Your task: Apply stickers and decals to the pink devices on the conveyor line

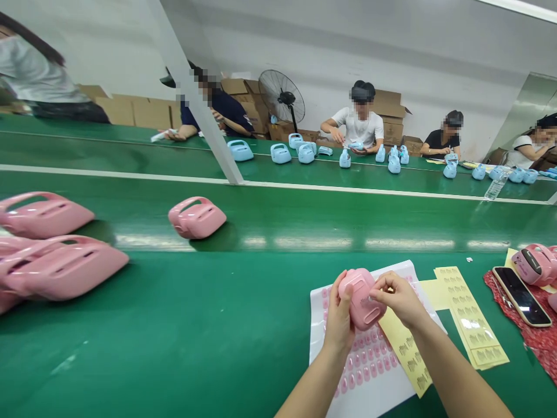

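My left hand [338,316] is wrapped round the left side of a small pink plastic shell [362,299], held above a white sheet of pink stickers [369,371]. My right hand [398,299] pinches at the shell's right side, fingertips pressed against its face. Whether a sticker sits under those fingertips I cannot make out. Both hands hover low over the green table [195,337], just in front of me.
Yellow backing sheets [467,316] lie right of the sticker sheet. A phone [520,296] and another pink shell [535,264] rest on a red cloth at far right. Larger pink shells [65,267] [196,217] sit left. Across the conveyor, several people handle blue shells [304,152].
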`<state>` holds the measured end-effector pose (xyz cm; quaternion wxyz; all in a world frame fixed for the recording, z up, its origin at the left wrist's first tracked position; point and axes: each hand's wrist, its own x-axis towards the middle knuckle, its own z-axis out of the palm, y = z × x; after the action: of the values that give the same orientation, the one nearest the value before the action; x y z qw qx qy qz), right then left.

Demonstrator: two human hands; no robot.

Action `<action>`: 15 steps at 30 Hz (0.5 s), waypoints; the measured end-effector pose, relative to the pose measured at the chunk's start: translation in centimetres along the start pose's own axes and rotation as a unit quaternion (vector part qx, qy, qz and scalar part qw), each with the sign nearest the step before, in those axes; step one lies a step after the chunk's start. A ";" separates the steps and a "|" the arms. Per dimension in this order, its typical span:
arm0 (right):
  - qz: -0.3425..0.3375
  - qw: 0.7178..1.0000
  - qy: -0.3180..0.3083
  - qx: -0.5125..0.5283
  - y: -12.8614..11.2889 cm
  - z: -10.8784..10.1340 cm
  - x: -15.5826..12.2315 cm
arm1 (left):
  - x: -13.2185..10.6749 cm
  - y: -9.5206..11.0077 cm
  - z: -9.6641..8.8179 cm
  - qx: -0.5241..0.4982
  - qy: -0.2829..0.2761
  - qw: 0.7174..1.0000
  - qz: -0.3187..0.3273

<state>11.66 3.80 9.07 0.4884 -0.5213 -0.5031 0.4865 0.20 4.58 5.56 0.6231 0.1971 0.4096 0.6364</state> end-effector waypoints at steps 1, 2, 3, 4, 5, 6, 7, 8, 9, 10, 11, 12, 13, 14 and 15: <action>0.000 1.000 -0.002 -0.009 0.0 0.0 0.0 | 0.0 -0.1 0.0 0.000 0.000 1.000 -0.001; 0.000 1.000 -0.002 -0.017 0.1 -0.1 0.1 | -0.1 -0.1 0.0 0.000 -0.001 1.000 -0.002; -0.001 1.000 0.001 -0.026 0.1 -0.1 0.1 | -0.1 -0.2 0.0 -0.001 -0.002 1.000 -0.003; -0.003 0.999 0.005 -0.035 0.1 -0.1 0.1 | -0.1 -0.2 0.0 -0.002 -0.002 1.000 -0.003; -0.005 0.999 0.009 -0.043 0.1 -0.1 0.0 | -0.2 -0.3 0.0 -0.002 -0.002 1.000 -0.003; -0.006 0.999 0.011 -0.050 0.1 0.0 0.0 | -0.2 -0.3 0.0 -0.002 -0.002 1.000 -0.004; -0.007 0.998 0.012 -0.056 0.1 0.0 0.0 | -0.2 -0.3 0.0 -0.002 -0.002 1.000 -0.004; -0.008 0.998 0.011 -0.061 0.1 0.0 0.0 | -0.2 -0.3 0.0 -0.002 -0.001 1.000 -0.004; -0.008 0.998 0.009 -0.066 0.0 0.0 0.0 | -0.2 -0.3 0.0 0.000 -0.001 1.000 -0.003; -0.009 0.997 0.007 -0.072 -0.1 0.0 0.0 | -0.2 -0.2 0.0 0.002 0.000 1.000 -0.002; -0.009 0.997 0.005 -0.077 -0.2 0.0 0.0 | -0.2 -0.2 0.0 0.003 0.000 1.000 -0.001; -0.009 0.997 0.004 -0.082 -0.2 0.0 0.0 | -0.1 -0.2 0.1 0.003 0.000 1.000 0.000; -0.009 0.996 0.005 -0.087 -0.3 0.0 0.0 | -0.1 -0.2 0.1 0.003 0.000 1.000 0.000; -0.010 0.996 0.006 -0.091 -0.3 0.0 0.0 | -0.1 -0.2 0.1 0.002 -0.001 1.000 -0.001; -0.013 0.995 0.010 -0.097 -0.4 0.1 0.0 | -0.1 -0.2 0.1 0.001 -0.002 1.000 -0.003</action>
<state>11.59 3.81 9.42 0.4466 -0.5645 -0.5497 0.4240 0.40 4.47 5.50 0.6255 0.1981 0.4095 0.6339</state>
